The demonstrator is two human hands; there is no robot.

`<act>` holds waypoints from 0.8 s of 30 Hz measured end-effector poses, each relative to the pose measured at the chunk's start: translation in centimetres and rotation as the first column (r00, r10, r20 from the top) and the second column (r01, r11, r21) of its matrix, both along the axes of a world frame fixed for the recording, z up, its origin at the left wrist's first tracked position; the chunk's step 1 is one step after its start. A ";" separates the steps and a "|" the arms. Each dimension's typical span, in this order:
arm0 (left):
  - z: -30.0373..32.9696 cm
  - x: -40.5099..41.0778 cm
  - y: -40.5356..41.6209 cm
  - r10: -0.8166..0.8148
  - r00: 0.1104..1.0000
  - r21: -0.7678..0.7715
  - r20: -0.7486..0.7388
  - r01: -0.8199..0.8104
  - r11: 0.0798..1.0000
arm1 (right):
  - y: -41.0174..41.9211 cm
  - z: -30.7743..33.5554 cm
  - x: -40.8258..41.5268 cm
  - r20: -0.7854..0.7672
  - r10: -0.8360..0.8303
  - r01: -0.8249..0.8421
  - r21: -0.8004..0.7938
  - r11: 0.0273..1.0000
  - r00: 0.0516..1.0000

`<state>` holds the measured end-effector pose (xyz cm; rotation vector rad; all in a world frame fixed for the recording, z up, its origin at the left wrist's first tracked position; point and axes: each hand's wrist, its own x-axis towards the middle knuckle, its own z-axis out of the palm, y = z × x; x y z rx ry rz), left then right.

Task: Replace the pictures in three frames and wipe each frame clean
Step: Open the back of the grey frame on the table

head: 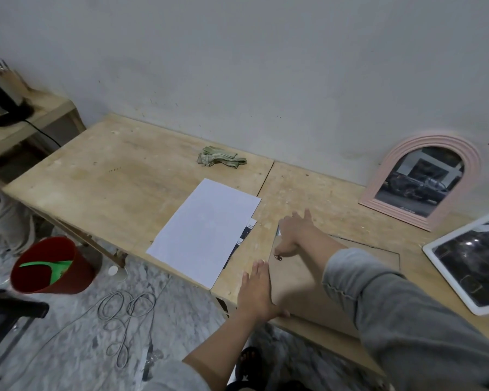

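Plywood desk [130, 176] along a grey wall. Face-down frame [308, 283] at the near edge, brown backing up. White sheets [206, 230] just left of it, printed pictures peeking out beneath. Pink arched frame [424, 182] leaning on the wall; white frame [469, 266] flat at far right. Left hand [257, 292], grip wide, flat along the backing's left edge. Right hand [294, 235], grip narrow, pinching a small tab at the backing's far corner. Green cloth [223, 160] by the wall.

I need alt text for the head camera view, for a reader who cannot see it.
A person's left hand lies flat on the edge of a face-down frame on a wooden table, while the right hand works at its far corner. Nearby lie white sheets, a cloth, a pink arched frame and a white frame.
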<state>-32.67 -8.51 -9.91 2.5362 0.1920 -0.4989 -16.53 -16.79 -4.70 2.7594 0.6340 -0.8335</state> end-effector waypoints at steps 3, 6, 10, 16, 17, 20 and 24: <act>0.1 0.0 0.0 0.029 1.000 -0.022 0.001 -0.029 0.999 | -0.2 0.4 0.4 -0.038 -0.026 0.027 0.031 0.999 0.999; 0.1 -0.1 0.0 0.038 0.999 -0.055 0.005 -0.038 0.998 | -0.4 0.5 0.2 -0.082 -0.018 0.020 0.034 0.999 0.997; -0.2 -0.4 0.0 0.070 0.997 -0.134 0.013 -0.067 0.989 | -1.3 -1.0 -1.3 0.021 0.026 -0.028 0.118 0.993 0.999; -0.7 -0.8 0.1 0.105 0.994 -0.208 0.016 -0.099 0.973 | -4.8 -2.8 -4.9 0.216 -0.248 0.130 0.446 0.885 0.944; -0.7 -0.8 0.0 0.108 0.994 -0.216 0.019 -0.102 0.971 | -5.9 -2.9 -5.8 0.215 -0.352 0.209 0.495 0.843 0.911; -0.6 -0.8 -0.1 0.120 0.992 -0.240 0.031 -0.109 0.965 | -9.9 -3.6 -8.7 0.191 -0.673 0.482 0.563 0.672 0.715; -0.5 -0.8 -0.2 0.124 0.992 -0.257 0.037 -0.110 0.960 | -15.8 -4.2 -12.2 0.090 -0.934 0.767 0.545 0.338 0.347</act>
